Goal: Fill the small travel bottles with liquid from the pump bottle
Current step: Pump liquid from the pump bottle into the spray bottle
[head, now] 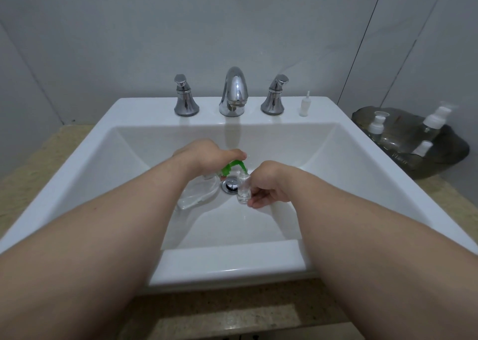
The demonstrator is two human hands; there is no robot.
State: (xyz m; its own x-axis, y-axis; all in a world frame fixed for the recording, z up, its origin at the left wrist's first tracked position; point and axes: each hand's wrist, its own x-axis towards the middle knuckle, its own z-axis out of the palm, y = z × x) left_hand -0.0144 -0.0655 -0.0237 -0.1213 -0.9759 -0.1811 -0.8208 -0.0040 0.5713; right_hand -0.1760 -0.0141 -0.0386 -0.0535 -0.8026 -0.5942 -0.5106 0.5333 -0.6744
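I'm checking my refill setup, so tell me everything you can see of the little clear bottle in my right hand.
The little clear bottle is a small see-through cylinder, glass or clear plastic, with a narrower open neck and no cap. It stands about upright low in the sink basin, just right of the drain. The right hand pinches its lower side. The green pump spout sits right at its mouth. How much liquid it holds cannot be told.

No text, label, brand or number can be read in this view. The pump bottle [196,193] and the small bottle [243,191] show only clear sides.
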